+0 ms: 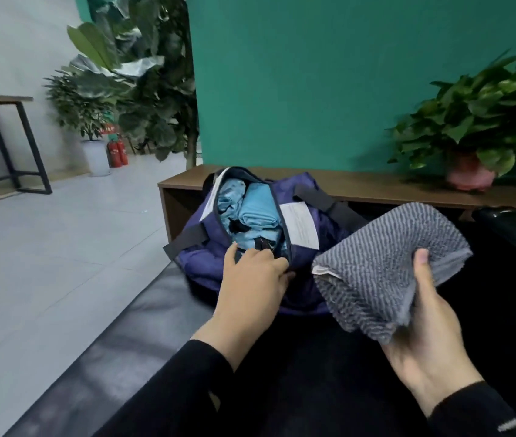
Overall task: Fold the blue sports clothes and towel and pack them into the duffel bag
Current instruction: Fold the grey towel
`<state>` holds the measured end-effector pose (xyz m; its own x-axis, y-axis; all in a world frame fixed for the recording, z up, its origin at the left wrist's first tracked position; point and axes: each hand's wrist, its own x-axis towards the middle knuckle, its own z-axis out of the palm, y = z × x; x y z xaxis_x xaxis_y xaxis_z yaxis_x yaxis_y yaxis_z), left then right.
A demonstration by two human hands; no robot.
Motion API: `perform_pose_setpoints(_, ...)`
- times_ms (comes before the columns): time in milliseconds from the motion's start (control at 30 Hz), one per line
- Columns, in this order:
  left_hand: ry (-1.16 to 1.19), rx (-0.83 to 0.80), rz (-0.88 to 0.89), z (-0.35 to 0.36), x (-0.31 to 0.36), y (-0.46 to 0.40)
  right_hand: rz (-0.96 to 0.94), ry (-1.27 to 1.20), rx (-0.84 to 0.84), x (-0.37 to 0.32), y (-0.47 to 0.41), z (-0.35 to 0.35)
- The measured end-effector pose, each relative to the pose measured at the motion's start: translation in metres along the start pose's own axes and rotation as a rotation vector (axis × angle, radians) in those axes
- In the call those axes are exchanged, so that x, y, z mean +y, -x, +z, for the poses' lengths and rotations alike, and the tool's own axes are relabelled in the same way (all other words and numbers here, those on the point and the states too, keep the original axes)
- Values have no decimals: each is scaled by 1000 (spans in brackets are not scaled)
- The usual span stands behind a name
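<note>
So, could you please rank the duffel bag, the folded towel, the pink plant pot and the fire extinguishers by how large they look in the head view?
1. Duffel bag
2. Towel, nearer the camera, so perhaps flattered
3. Pink pot
4. Fire extinguishers, far off, so true size unsure

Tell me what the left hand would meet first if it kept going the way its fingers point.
The left hand points into the open duffel bag. Its fingertips are already at the zipper edge, so next it would probably meet the folded blue clothes inside, though depth is hard to judge.
</note>
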<state>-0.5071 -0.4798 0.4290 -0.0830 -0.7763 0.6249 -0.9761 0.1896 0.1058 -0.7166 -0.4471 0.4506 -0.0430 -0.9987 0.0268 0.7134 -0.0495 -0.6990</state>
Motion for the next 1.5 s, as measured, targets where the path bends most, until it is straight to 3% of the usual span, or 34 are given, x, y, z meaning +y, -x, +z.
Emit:
perform_pose_setpoints(267,142,226,189,-66,-33,97,-86,100,76,-4,40,20)
perform_pose_setpoints(333,255,295,73,-80,-38,109,-143,132,60,-7,47,34)
perform_pose_setpoints(433,389,348,-378,-102,-46,104,-249,242,-33,-15,57,74)
perform_pose_setpoints(533,319,108,-700,-112,-66,88,-329,463,-214,-14,64,123)
perform_pose_setpoints(633,186,-164,-804,-110,-78,84,-443,795,-312,4,56,164)
perform_pose_setpoints(733,133,-182,-786,-104,-85,80,-477,1139,-419,26,36,191)
perform_pose_setpoints(900,458,87,-862,-112,-95,64,-347,1821,-539,40,10,216)
perform_pose_setpoints(1100,631,242,-863,-114,-102,56,-108,2128,-750,51,1,238)
perform_pose_setpoints(1200,636,183,-899,-105,-103,57,114,2067,-774,57,-5,238)
perform_pose_setpoints(1333,506,18,-917,-97,-114,60,250,2058,-865,56,-13,228)
perform_pose_setpoints(1500,476,166,-848,-111,-115,52,514,1976,-927,59,-18,217)
